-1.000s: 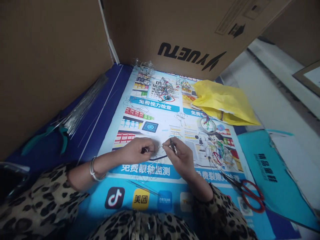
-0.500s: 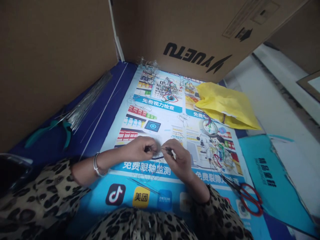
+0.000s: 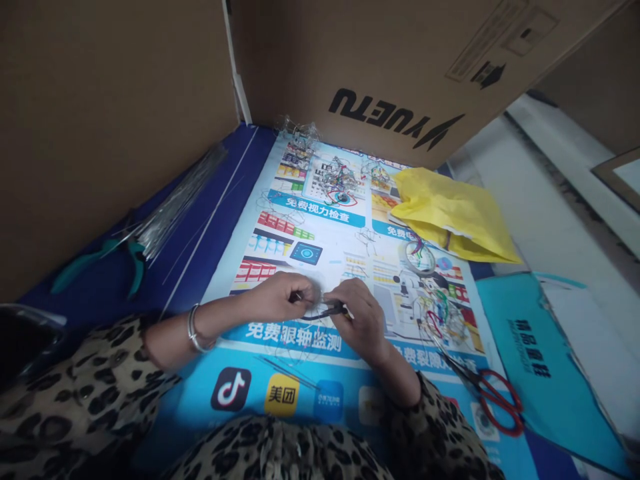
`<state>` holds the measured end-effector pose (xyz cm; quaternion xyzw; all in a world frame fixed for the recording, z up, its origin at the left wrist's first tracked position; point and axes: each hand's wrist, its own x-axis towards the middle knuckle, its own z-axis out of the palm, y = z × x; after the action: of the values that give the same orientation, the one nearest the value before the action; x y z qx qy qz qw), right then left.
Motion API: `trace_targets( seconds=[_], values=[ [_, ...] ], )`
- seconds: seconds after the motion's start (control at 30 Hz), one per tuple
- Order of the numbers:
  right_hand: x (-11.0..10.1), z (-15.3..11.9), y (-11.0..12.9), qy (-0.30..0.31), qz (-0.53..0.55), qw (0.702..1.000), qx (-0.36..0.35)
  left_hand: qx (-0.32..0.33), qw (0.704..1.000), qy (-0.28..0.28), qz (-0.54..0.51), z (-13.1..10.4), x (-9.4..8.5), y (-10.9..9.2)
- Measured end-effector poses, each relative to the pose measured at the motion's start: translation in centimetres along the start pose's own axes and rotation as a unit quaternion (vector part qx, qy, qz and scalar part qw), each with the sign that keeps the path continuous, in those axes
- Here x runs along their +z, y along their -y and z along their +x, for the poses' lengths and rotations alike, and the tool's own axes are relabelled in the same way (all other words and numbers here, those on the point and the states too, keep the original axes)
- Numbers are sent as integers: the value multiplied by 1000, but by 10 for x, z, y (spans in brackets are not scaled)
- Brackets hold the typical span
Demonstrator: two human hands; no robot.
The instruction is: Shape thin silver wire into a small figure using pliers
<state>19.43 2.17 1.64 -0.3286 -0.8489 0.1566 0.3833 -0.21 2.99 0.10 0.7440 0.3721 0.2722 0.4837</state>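
Observation:
My left hand [image 3: 284, 296], with a metal bangle at the wrist, is closed in a pinch above the middle of the printed poster [image 3: 327, 235]. A very thin wire [image 3: 299, 296] shows faintly in the curl of its fingers. Just to the right, my right hand [image 3: 361, 316] also pinches, thumb against fingers. What lies between its fingertips is too small and blurred to name. The fingertips of both hands face each other across a narrow gap. Below them, a few dark thin strands [image 3: 287, 372] lie on the poster.
Green-handled pliers [image 3: 136, 267] and a bundle of straight wires [image 3: 173, 213] lie left. Tangled wire pieces [image 3: 340, 180] dot the poster. Red-handled scissors [image 3: 500, 400], a tape roll [image 3: 420, 257], a yellow bag [image 3: 450, 213] and a teal bag [image 3: 545, 360] lie right. Cardboard walls [image 3: 300, 60] stand behind.
My right hand has shifted slightly right and its fingers have turned a little, widening the gap between the hands. The left hand stays almost in place.

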Motion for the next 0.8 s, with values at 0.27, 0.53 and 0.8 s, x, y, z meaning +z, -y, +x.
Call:
trace_targets(
  seconds=[0.27,0.53,0.8],
  values=[
    [3,2,4,-4,29,999,22,20,1000,13,-14,1,-2,2],
    [4,3,6,-29,50,997,46,-8,1000,19,-2,2,-3,-3],
    [6,0,3,-22,40,999,29,-3,1000,19,1,1,-5,-4]
  ],
)
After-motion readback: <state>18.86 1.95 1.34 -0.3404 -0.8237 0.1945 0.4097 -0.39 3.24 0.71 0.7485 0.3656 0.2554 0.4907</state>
